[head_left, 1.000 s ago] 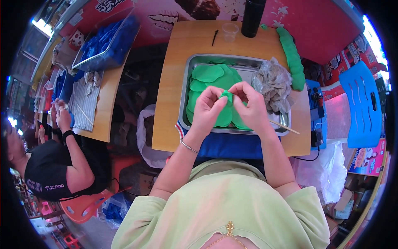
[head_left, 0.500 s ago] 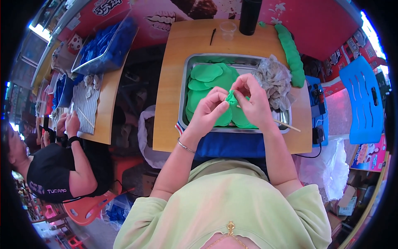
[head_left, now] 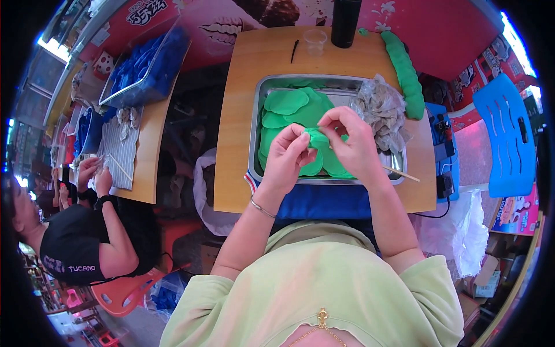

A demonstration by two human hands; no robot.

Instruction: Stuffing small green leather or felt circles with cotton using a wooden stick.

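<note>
Pinching a green piece (head_left: pixel 318 139) over the metal tray (head_left: pixel 254 124); left hand (head_left: pixel 287 155), right hand (head_left: pixel 352 143), fingers of both grasping it. Crumpled bundle (head_left: pixel 382 108) at tray's right.

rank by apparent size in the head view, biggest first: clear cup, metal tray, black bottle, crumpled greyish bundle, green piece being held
1. metal tray
2. crumpled greyish bundle
3. black bottle, cut off at the top
Unranked: clear cup and green piece look similar; the piece is nearer the camera and partly hidden.
</note>
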